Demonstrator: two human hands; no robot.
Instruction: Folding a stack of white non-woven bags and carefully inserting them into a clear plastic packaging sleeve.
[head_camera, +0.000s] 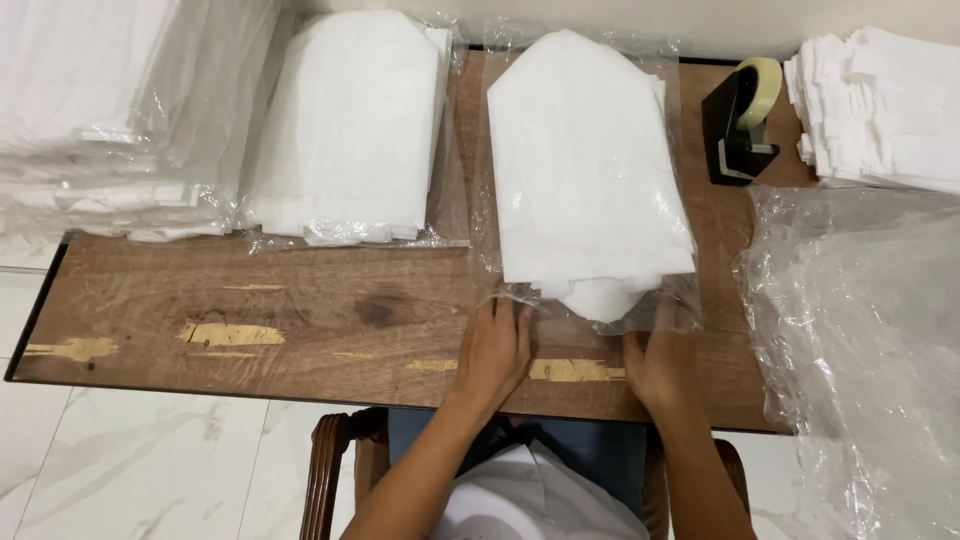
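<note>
Head view shows a scuffed wooden counter (300, 310) over pale marble floor (130, 460), where the left grip (493, 345) and right grip (655, 360) each pinch the clear bag (680, 300) of folded white cloth (585, 170) lying just beyond them.

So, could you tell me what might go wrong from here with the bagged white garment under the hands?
The left hand and right hand pinch the open end of the clear bag, where the folded white garment bulges out; the thin film might tear or the folds slip loose. The heap of loose plastic bags at the right spills past the table edge and could slide off if nudged.
</note>
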